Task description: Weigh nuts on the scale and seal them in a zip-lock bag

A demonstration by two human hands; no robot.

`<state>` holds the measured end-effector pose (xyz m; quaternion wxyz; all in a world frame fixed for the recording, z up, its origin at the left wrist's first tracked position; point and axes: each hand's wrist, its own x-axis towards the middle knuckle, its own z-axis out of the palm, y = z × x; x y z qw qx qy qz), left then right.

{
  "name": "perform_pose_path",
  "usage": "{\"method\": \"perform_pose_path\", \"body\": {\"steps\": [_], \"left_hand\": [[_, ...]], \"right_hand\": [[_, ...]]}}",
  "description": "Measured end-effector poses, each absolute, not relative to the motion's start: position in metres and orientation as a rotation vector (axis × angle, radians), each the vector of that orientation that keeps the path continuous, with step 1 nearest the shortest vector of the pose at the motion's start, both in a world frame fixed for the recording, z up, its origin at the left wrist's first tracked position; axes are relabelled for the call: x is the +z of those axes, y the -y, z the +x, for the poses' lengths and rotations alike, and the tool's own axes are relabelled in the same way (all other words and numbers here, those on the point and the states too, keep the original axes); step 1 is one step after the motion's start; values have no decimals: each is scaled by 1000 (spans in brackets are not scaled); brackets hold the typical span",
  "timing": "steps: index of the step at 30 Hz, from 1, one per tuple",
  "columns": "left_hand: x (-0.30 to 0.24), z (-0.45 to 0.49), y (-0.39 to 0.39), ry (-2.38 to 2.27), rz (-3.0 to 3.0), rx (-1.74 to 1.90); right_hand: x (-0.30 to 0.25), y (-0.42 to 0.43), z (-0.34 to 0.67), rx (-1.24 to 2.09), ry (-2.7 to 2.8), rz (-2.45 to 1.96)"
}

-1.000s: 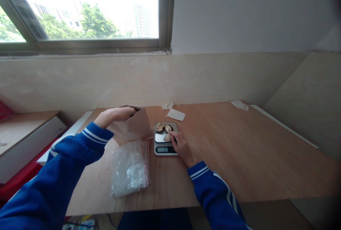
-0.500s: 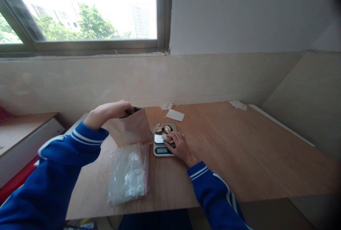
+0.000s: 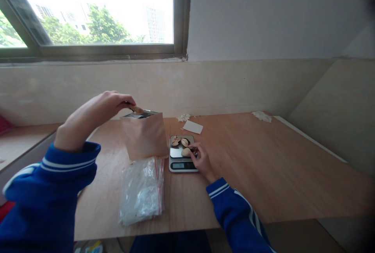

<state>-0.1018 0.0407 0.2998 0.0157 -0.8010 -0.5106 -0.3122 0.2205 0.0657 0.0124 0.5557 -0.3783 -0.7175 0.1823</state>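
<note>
The wooden table (image 3: 263,167) lies bare right of the scale (image 3: 182,155). Left of the scale, the left hand (image 3: 96,114) pinches the open brown bag (image 3: 145,135) upright above clear zip bags (image 3: 142,190). The right hand (image 3: 200,159) grips a pale slice (image 3: 185,152) on the scale's platform.

A wooden table (image 3: 263,167) carries a kitchen scale (image 3: 182,158), plastic zip bags (image 3: 142,190), and a white card (image 3: 192,126).

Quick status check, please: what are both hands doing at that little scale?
Left hand pinching a pale slice above open brown paper pouch. Right hand fingering pale slices on small silver digital scale. Clear zip bags lie beside, not blocking.
</note>
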Motion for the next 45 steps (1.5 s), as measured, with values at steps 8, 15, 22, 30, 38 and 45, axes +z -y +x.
{"method": "perform_pose_path", "body": {"steps": [8, 15, 22, 30, 38, 45], "left_hand": [[231, -35, -10, 1751, -3025, -1594], [131, 19, -16, 2433, -2671, -2560], [102, 30, -18, 2770, -2417, -2581], [76, 50, -22, 2695, -2593, -2541], [76, 38, -15, 2558, -2083, -2823], [71, 19, -2, 2389, -1773, -2997]], "right_hand": [[0, -93, 246, 570, 1074, -1059], [-16, -105, 292, 180, 927, -1506], [13, -72, 255, -114, 1428, -1301], [10, -52, 225, 234, 1811, -892], [2, -50, 207, 436, 1571, -963], [0, -59, 197, 447, 1703, -1004]]}}
